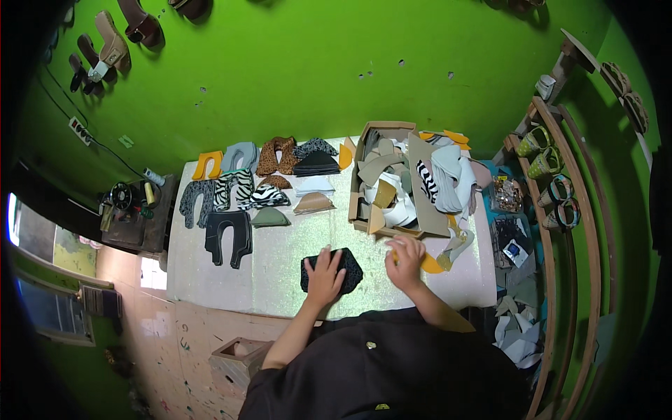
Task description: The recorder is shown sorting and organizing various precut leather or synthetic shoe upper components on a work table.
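My left hand (325,278) lies flat with fingers spread on a black speckled stack of cut pieces (349,269) near the front middle of the table. To its right, my right hand (406,264) is closed, fingers curled round a yellow cut piece (430,264). Part of that piece is hidden under the hand. Beyond my left hand lie stacks of shoe-upper pieces: black U-shaped ones (228,236), zebra-striped ones (233,189), leopard-print ones (277,155) and green half-rounds (270,218).
An open cardboard box (360,227) heaped with scraps stands at the back right of the white table (280,283). A wooden rack (570,217) with sandals rises at right. A sewing machine table (143,227) is at left, and a wooden stool (234,357) stands below the front edge.
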The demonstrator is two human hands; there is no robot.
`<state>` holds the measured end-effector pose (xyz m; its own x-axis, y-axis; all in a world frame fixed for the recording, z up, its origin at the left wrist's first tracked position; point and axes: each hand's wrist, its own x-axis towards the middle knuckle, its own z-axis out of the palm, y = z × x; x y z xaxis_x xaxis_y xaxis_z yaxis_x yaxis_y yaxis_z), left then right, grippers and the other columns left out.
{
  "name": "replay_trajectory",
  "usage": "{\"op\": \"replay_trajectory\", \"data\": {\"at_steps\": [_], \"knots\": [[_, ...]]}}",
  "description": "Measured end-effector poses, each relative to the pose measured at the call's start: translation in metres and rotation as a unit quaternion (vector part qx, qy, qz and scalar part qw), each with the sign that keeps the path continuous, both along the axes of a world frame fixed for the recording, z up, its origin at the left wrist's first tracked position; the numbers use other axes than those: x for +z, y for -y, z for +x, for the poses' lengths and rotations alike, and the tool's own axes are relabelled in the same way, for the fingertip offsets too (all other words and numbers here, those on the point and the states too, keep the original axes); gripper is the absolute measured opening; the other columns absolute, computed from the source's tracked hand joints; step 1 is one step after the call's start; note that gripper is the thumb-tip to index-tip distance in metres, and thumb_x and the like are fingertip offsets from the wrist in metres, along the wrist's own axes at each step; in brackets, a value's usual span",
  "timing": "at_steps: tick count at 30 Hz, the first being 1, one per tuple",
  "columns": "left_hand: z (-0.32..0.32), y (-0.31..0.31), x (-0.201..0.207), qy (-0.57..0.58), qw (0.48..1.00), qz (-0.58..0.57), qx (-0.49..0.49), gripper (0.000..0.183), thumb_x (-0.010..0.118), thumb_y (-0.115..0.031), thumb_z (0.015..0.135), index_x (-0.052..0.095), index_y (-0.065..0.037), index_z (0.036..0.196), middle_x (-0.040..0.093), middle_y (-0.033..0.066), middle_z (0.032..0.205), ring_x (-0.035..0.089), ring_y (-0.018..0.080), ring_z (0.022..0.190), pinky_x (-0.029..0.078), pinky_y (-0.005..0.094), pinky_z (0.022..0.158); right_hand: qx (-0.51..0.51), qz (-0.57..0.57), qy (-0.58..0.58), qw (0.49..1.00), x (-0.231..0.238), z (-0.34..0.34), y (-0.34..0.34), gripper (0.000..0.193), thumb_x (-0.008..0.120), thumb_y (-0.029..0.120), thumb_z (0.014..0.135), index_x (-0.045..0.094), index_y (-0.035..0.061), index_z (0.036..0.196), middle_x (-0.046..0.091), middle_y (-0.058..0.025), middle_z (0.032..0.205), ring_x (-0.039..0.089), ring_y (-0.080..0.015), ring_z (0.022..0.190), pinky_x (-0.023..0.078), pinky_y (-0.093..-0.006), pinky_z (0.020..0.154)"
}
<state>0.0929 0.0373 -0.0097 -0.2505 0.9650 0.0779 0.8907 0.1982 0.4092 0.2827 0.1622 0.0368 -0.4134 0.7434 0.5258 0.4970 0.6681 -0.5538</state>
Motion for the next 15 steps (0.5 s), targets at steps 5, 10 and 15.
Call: {"op": "replay_trajectory", "data": {"at_steps": [5,10,15], "knots": [[-0.006,0.015,-0.007,0.079,0.962,0.109,0.235,0.059,0.057,-0.024,0.083,0.036,-0.003,0.134,0.036,0.0246,0.135,0.034,0.0382,0.127,0.019,0.0561,0.104,0.144,-0.210,0.115,0.960,-0.033,-0.019,0.016,0.029,0.061,0.021,0.079,0.058,0.0107,0.106,0.062,-0.0069,0.098,0.057,-0.0246,0.095,0.030,-0.0407,0.089],[-0.020,0.021,-0.028,0.201,0.902,0.036,0.382,0.073,0.065,-0.027,0.078,0.031,0.002,0.135,0.041,0.0259,0.130,0.039,0.0401,0.122,0.030,0.0474,0.101,0.085,-0.312,0.237,0.916,-0.060,-0.042,0.021,0.059,0.054,0.050,0.084,0.050,0.0071,0.124,0.056,-0.0146,0.115,0.050,-0.0280,0.112,0.029,-0.0426,0.091],[-0.021,0.024,-0.037,0.200,0.898,-0.019,0.391,0.076,0.069,-0.033,0.074,0.036,0.002,0.133,0.048,0.0257,0.123,0.046,0.0408,0.115,0.035,0.0484,0.097,0.120,-0.347,0.280,0.887,-0.050,-0.058,0.021,0.062,0.055,0.053,0.081,0.052,0.0066,0.122,0.056,-0.0143,0.115,0.050,-0.0284,0.112,0.027,-0.0464,0.091]]}}
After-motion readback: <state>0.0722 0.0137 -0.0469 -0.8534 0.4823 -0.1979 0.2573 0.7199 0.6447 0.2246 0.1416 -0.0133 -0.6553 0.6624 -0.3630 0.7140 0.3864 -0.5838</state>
